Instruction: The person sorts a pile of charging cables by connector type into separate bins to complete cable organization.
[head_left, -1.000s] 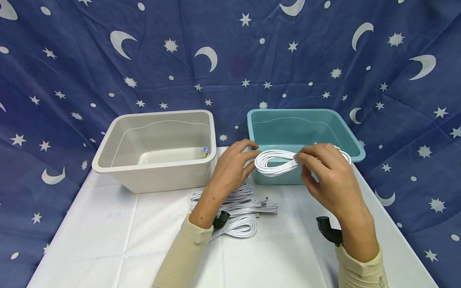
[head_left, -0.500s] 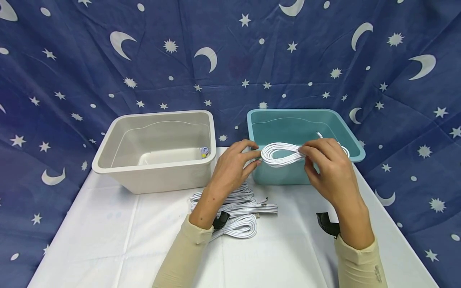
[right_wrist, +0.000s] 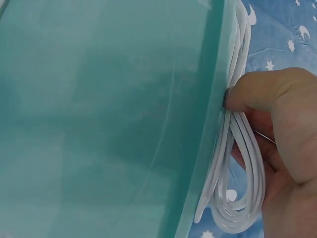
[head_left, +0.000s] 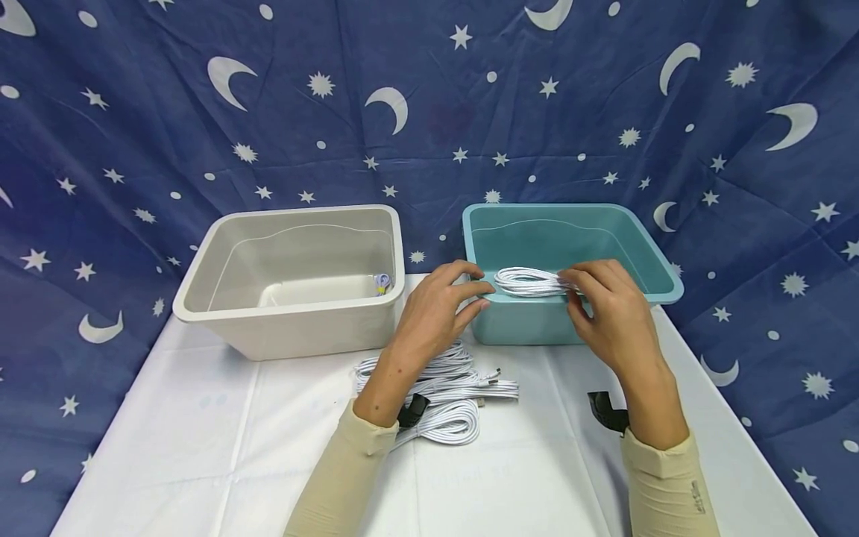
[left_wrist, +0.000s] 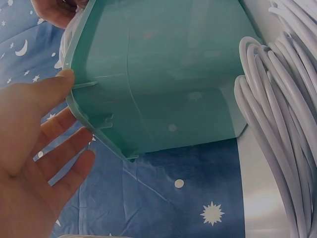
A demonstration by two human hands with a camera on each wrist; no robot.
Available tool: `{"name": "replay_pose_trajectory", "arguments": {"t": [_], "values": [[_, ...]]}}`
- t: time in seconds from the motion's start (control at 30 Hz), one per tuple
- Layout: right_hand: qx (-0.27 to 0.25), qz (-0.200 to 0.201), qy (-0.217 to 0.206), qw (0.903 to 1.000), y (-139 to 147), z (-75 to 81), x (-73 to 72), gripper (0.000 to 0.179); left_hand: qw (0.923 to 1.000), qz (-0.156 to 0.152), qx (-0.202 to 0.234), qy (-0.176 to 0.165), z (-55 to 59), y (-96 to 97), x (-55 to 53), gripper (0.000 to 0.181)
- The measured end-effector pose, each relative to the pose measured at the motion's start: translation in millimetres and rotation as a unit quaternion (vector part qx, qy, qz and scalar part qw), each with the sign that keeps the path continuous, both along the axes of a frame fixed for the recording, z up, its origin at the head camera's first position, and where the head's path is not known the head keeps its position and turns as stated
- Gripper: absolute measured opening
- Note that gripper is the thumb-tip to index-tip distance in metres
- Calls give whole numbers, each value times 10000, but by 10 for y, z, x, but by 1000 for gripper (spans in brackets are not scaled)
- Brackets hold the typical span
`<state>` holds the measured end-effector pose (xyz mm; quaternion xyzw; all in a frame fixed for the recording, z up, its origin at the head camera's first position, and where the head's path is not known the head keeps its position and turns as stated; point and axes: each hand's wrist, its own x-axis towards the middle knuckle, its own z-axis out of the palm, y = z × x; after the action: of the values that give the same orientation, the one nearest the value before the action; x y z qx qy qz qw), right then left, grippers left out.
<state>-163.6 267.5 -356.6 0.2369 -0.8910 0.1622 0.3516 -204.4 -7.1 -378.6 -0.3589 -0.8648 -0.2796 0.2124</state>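
At the near left corner of the teal bin (head_left: 526, 319), my left hand (head_left: 439, 306) holds the rim. In the left wrist view its thumb (left_wrist: 57, 89) lies on the rim's outer side, and fingertips go behind the rim. My right hand (head_left: 614, 313) pinches a coiled white cable (head_left: 526, 283) near its middle, just above the bin's near rim. In the right wrist view the cable's loops hang beside the rim, with the thumb (right_wrist: 237, 99) in front. Part of the coil is hidden by the right hand.
Several more coiled white cables (head_left: 446, 425) lie on the white tablecloth (head_left: 503, 477) under the left wrist. To the left stands a beige bin (head_left: 302, 328) with a small cable-like bundle (head_left: 382, 283) inside. A blue star-patterned cloth (head_left: 429, 97) hangs behind.
My right hand has moved the coiled cable up and away, over the teal bin's near rim, and the coil now looks flatter. The left hand has stayed at the bin's corner.
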Motion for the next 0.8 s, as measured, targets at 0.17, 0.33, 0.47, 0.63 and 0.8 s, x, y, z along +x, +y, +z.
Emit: {"name": "replay_pose_trajectory", "arguments": {"t": [0.17,0.33,0.47,0.63,0.8], "values": [[-102,72,62,9999,8,-5,-11,27,10000,-42,16,35,-3,8,-2,19],[-322,240,168,9991,-46,23,27,24,9999,-53,40,90,-12,11,-2,19],[-235,430,135,9987,-139,73,89,20,10000,-25,28,86,-14,14,1,19],[-129,656,156,9976,-254,108,156,17,10000,4,28,56,-9,14,-2,19],[70,783,127,9968,-349,114,221,12,9999,3,20,121,-19,12,-3,19]]}}
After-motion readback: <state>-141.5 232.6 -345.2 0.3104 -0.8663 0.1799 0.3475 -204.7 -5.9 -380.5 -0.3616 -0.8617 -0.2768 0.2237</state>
